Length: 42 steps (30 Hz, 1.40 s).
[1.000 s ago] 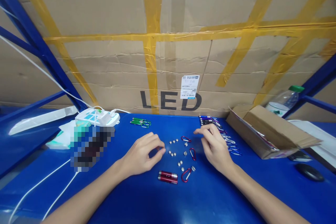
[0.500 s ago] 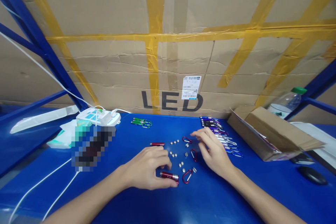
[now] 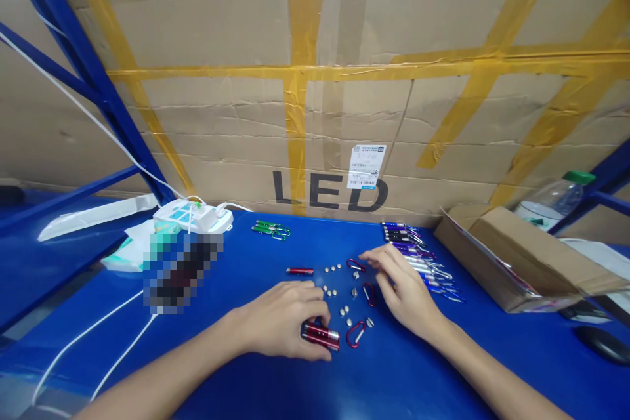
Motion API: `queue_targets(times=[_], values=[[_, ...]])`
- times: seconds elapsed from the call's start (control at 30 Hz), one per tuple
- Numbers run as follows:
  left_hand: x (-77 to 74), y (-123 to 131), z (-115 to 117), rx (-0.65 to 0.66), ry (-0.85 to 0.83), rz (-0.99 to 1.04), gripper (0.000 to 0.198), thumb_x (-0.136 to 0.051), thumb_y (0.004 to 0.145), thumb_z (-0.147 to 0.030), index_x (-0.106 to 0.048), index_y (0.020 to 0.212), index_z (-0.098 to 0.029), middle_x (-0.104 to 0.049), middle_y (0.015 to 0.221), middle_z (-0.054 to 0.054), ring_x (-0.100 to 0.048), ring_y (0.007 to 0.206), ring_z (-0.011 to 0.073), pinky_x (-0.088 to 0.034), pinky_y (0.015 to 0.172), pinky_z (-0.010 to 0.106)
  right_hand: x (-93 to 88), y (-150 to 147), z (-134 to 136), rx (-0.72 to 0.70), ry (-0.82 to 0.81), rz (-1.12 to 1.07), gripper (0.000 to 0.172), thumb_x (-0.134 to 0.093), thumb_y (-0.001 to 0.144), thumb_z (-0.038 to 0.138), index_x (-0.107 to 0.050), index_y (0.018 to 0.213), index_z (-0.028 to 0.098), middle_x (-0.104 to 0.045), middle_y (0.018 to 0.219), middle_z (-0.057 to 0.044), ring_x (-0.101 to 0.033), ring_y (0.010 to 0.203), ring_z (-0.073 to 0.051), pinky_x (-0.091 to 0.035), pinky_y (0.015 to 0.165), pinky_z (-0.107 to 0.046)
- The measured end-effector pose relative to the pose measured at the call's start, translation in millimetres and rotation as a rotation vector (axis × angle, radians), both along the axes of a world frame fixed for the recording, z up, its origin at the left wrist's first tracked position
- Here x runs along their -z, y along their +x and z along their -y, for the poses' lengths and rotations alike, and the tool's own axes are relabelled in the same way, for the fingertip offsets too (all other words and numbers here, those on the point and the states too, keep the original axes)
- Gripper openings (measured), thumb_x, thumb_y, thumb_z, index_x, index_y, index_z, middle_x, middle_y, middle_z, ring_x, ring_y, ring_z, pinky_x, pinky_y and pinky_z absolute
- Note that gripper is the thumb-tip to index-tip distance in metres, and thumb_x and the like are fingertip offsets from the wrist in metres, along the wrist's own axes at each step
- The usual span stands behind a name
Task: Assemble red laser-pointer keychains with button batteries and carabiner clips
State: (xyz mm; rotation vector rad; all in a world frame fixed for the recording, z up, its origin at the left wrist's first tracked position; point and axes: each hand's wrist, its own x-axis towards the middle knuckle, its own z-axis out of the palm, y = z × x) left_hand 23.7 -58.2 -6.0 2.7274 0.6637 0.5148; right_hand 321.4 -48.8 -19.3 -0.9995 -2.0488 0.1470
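Note:
My left hand (image 3: 290,318) is curled round two small red flashlight tubes (image 3: 321,336), which lie side by side at the table surface between thumb and fingers. A third red tube (image 3: 300,271) lies beyond that hand. My right hand (image 3: 403,285) holds nothing, its fingers loosely bent and the thumb apart. Its fingertips are beside the farthest red carabiner (image 3: 356,265). Two more red carabiners, a middle one (image 3: 369,294) and a near one (image 3: 356,335), lie between the hands. Several silver button cells (image 3: 329,292) and small metal end caps (image 3: 370,322) are in small groups there.
Green flashlights (image 3: 270,230) lie at the back. A row of blue, black, purple and silver flashlights (image 3: 406,246) is behind my right hand. An open cardboard box (image 3: 516,275) and black mouse (image 3: 603,344) are right; a power strip (image 3: 216,218) with cables is left. A large carton (image 3: 236,138) stands behind.
My left hand has drawn the two red tubes together, and both now show side by side. My right hand stays by the far carabiner. The whole view has shifted slightly.

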Motion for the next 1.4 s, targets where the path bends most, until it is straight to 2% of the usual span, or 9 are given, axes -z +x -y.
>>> queue_targets(times=[0.23,0.33,0.5,0.6,0.7,0.83,0.93,1.1,1.4], values=[[-10.2,-5,-4,-0.050,-0.023,-0.092,0.032,-0.086,0.091,-0.049,-0.071,0.096,-0.022,-0.072,0.090,-0.001,-0.068,0.082,0.0193,-0.046,0.075,0.031,-1.9,2,-1,-0.020,0.005,0.002,0.045,-0.041,0.100,0.000,-0.064,0.127,0.028,-0.067,0.113,-0.007,-0.067,0.105,-0.026,-0.057,0.089,-0.042],[-11.9,-7,-7,-0.072,-0.011,-0.106,0.031,-0.080,0.096,-0.051,-0.071,0.100,-0.021,-0.073,0.097,0.001,-0.071,0.089,0.0211,-0.049,0.081,0.031,-5.1,1,2,-0.043,-0.013,0.011,0.043,-0.040,0.100,0.000,-0.062,0.125,0.027,-0.067,0.113,-0.008,-0.064,0.107,-0.026,-0.054,0.091,-0.043],[-12.2,-8,-12,-0.097,0.010,-0.123,0.032,-0.079,0.098,-0.051,-0.069,0.099,-0.021,-0.074,0.097,0.002,-0.073,0.096,0.0243,-0.050,0.105,0.038,-19.1,-8,13,-0.052,-0.120,0.077,0.017,-0.051,0.104,0.013,-0.061,0.111,0.025,-0.066,0.103,-0.006,-0.058,0.099,-0.026,-0.045,0.088,-0.044],[-12.8,-9,-14,-0.114,-0.001,-0.133,0.034,-0.079,0.097,-0.053,-0.068,0.100,-0.021,-0.073,0.096,0.002,-0.073,0.099,0.0255,-0.048,0.110,0.041,-27.1,-14,19,-0.128,-0.272,0.188,0.010,-0.056,0.103,0.016,-0.059,0.100,0.024,-0.064,0.093,-0.003,-0.055,0.092,-0.024,-0.041,0.085,-0.040],[-14.0,-9,-14,-0.136,-0.017,-0.122,0.035,-0.079,0.097,-0.054,-0.067,0.102,-0.021,-0.072,0.095,0.001,-0.071,0.094,0.0241,-0.049,0.106,0.040,-31.4,-19,22,-0.198,-0.384,0.267,0.006,-0.065,0.102,0.020,-0.061,0.098,0.024,-0.062,0.090,0.000,-0.054,0.093,-0.022,-0.038,0.089,-0.039],[-16.1,-9,-14,-0.143,-0.028,-0.097,0.032,-0.078,0.099,-0.050,-0.063,0.102,-0.021,-0.069,0.097,0.001,-0.065,0.089,0.0210,-0.049,0.093,0.035,-31.9,-21,25,-0.245,-0.484,0.338,0.016,-0.077,0.098,0.029,-0.062,0.097,0.024,-0.062,0.093,0.001,-0.054,0.094,-0.021,-0.036,0.093,-0.038],[-16.6,-10,-14,-0.126,-0.021,-0.104,0.031,-0.073,0.102,-0.050,-0.062,0.102,-0.021,-0.068,0.098,0.002,-0.064,0.092,0.0219,-0.048,0.088,0.033,-30.9,-20,26,-0.270,-0.485,0.359,0.014,-0.076,0.098,0.026,-0.062,0.096,0.024,-0.064,0.095,0.002,-0.055,0.095,-0.020,-0.035,0.094,-0.038],[-14.6,-11,-13,-0.101,-0.003,-0.118,0.033,-0.068,0.105,-0.053,-0.064,0.102,-0.020,-0.066,0.099,0.004,-0.065,0.100,0.0245,-0.048,0.093,0.036,-30.4,-17,25,-0.255,-0.491,0.373,0.012,-0.073,0.100,0.024,-0.062,0.094,0.023,-0.064,0.092,0.002,-0.054,0.093,-0.020,-0.035,0.095,-0.038],[-15.2,-12,-11,-0.076,0.071,-0.105,0.030,-0.068,0.106,-0.051,-0.069,0.106,-0.022,-0.066,0.102,0.004,-0.062,0.094,0.0217,-0.045,0.080,0.033,-29.5,-21,27,-0.247,-0.454,0.358,0.020,-0.072,0.103,0.032,-0.059,0.091,0.023,-0.066,0.095,0.002,-0.056,0.095,-0.021,-0.034,0.096,-0.039]])
